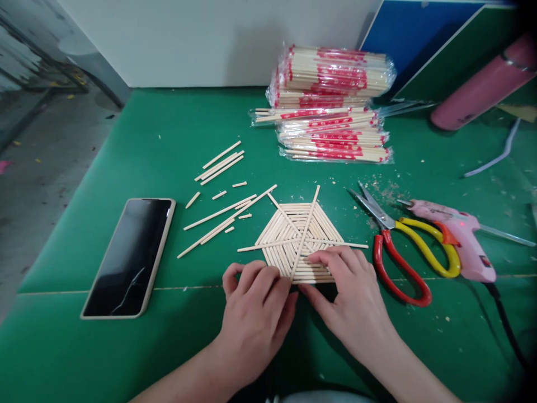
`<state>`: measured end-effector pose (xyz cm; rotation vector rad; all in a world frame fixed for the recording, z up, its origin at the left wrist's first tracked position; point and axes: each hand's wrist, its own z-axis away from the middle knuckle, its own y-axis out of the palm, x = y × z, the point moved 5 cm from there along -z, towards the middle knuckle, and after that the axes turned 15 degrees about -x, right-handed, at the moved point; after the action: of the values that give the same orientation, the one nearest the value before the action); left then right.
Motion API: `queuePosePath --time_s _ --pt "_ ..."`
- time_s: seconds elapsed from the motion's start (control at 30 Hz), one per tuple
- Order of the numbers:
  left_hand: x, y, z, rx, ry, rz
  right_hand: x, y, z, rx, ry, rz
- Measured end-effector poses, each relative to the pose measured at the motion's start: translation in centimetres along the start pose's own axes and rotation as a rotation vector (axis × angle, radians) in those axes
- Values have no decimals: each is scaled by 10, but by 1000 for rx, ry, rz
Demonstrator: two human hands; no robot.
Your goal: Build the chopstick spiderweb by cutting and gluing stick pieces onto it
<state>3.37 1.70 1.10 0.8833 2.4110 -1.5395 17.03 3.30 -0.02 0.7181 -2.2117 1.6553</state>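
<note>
A hexagonal lattice of wooden chopsticks [272, 235] lies on the green table, with three crossing sticks over closely set shorter pieces. At its near left edge, my left hand [254, 316] has its fingers curled and pressed against the sticks. My right hand [354, 291] grips the near right edge, thumb in front and index finger on top. Left of the lattice are loose cut sticks [220, 212] and short stubs. To its right lie open scissors [384, 221] with one red and one yellow handle, and a pink glue gun [472, 240] holding a clear glue stick.
Plastic-wrapped chopstick bundles [335, 101] are piled at the back. A phone [130, 257] lies at the left. A pink bottle [482, 87] leans at the back right. The glue gun's black cord [507, 322] runs off toward the near right, and wood crumbs [384, 187] litter the table.
</note>
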Motion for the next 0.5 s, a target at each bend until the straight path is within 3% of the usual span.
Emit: queuePosePath --time_s 0.3,0.5 --pt "1 0 2 -7 7 -14 -1 -5 -2 -10 8 -47" --pt "-3 0 4 -21 82 -34 -20 -21 5 -26 19 -69"
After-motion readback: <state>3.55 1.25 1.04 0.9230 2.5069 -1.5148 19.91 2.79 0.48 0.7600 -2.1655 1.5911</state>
